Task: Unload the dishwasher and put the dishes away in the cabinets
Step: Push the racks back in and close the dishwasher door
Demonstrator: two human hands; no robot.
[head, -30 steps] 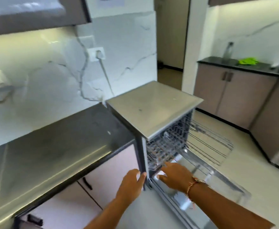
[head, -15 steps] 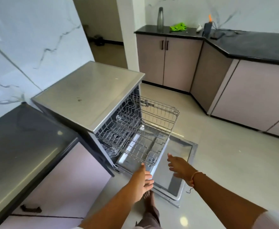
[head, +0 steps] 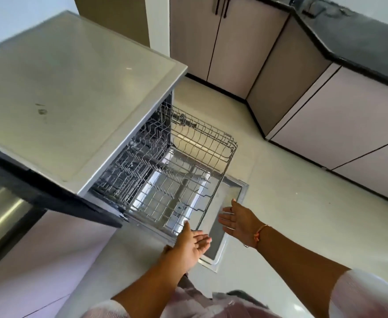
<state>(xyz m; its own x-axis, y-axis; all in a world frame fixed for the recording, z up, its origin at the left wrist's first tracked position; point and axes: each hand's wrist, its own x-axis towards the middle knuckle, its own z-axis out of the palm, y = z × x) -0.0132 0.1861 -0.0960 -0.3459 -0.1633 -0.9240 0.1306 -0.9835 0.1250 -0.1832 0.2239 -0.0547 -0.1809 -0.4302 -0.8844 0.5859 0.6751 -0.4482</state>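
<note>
Zero dishes visible in the pulled-out rack (head: 232, 143) of the dishwasher (head: 78, 92), door (head: 236, 189) down flat. My left hand (head: 190, 243) and right hand (head: 239, 220): both spread wide, holding nothing, at the rack's front corner. Looks unloaded, unless something's hidden deeper inside. Cabinets (head: 232, 49) shut.

Bright, even light; streak of glare on the counter (head: 2, 214) at left, soft blur, bowed wide-angle edges.

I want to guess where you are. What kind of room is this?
Most likely a home kitchen: an open dishwasher with its wire rack pulled out, low cabinets along the wall, and a dark counter on top of them.
</note>
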